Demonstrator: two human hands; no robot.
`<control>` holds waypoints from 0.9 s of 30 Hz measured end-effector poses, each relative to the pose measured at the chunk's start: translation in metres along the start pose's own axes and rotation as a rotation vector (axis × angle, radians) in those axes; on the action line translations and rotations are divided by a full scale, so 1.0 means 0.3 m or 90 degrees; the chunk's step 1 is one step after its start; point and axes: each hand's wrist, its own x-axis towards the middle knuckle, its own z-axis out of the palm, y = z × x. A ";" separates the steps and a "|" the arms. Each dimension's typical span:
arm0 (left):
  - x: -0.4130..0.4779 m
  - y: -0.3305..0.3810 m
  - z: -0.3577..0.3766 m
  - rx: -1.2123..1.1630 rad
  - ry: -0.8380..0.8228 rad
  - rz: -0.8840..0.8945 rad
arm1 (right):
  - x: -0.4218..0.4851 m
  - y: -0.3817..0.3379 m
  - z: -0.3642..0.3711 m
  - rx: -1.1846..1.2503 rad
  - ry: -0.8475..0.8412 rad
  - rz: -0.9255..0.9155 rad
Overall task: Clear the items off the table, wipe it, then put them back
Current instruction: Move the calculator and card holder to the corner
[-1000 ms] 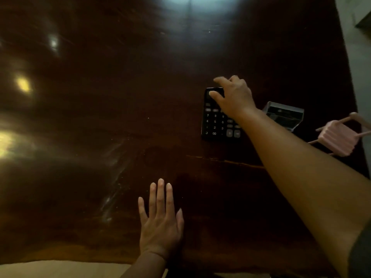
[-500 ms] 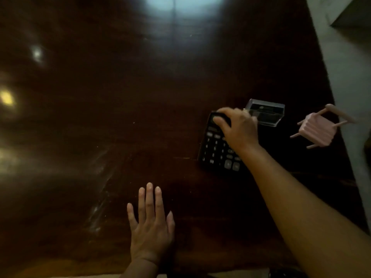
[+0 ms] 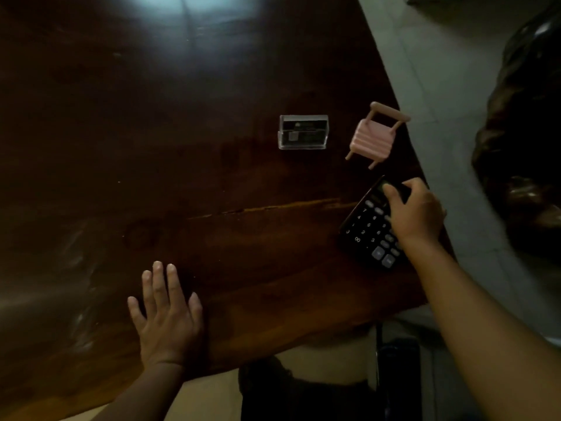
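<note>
The calculator lies flat on the dark wooden tabletop, angled, close to the right edge. The right hand rests over its upper end, grip closed on the display end, thumb on the face, fingers curled over the far edge. The left hand lies flat on the tabletop, grip spread, holding nothing.

Assessment: the calculator appears a rigid, light plastic slab; smooth casing may slide on the polished wood. A pinch across the side edges seems safer than pressing on the keys. The clear card holder and pink miniature chair stand apart beyond it; both look light, the chair's legs thin and probably fragile.
</note>
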 end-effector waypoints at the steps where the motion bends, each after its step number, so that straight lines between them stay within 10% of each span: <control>1: 0.001 0.001 0.002 0.000 0.002 0.002 | 0.017 0.031 -0.011 -0.005 0.005 0.026; 16: 0.002 0.005 0.003 0.018 0.000 -0.011 | 0.074 0.064 -0.021 -0.048 0.013 0.105; 20: 0.004 0.003 0.001 0.014 -0.004 -0.007 | -0.002 -0.022 -0.048 -0.045 0.125 -0.020; 27: 0.003 -0.004 -0.003 0.010 -0.013 0.009 | 0.042 -0.420 0.088 0.051 -0.082 -0.330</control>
